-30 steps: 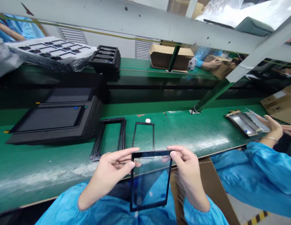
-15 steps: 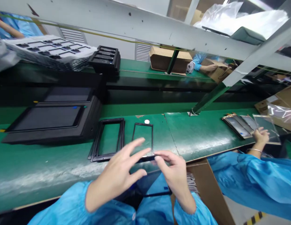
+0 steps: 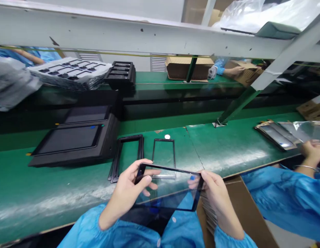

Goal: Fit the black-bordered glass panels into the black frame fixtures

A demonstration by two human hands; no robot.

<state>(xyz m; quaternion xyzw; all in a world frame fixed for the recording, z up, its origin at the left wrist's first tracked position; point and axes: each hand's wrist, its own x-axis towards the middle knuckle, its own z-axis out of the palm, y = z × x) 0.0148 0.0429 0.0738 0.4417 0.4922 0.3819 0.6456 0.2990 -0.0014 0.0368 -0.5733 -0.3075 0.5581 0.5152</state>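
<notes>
I hold a clear glass panel with a black border (image 3: pixel 168 188) in both hands, lying nearly flat and landscape above the bench's near edge. My left hand (image 3: pixel 129 193) pinches its left end, thumb on top and fingers beneath. My right hand (image 3: pixel 216 196) grips its right end. Just beyond it on the green bench (image 3: pixel 59 193) lie a single thin black frame (image 3: pixel 163 156) and a small stack of black frames (image 3: pixel 127 156).
Black trays holding dark screens (image 3: pixel 72 139) sit at left. On the far side are stacked trays (image 3: pixel 69 70), black holders (image 3: pixel 120 73) and cardboard (image 3: pixel 188 67). A co-worker's hand (image 3: pixel 311 151) is near panels (image 3: pixel 277 134) at right. A cardboard box (image 3: pixel 234 206) stands by my right knee.
The glass panel went from upright portrait to nearly flat landscape. My hands shifted from its top corners, regripped, and now hold its left and right ends. The co-worker's hand moved right.
</notes>
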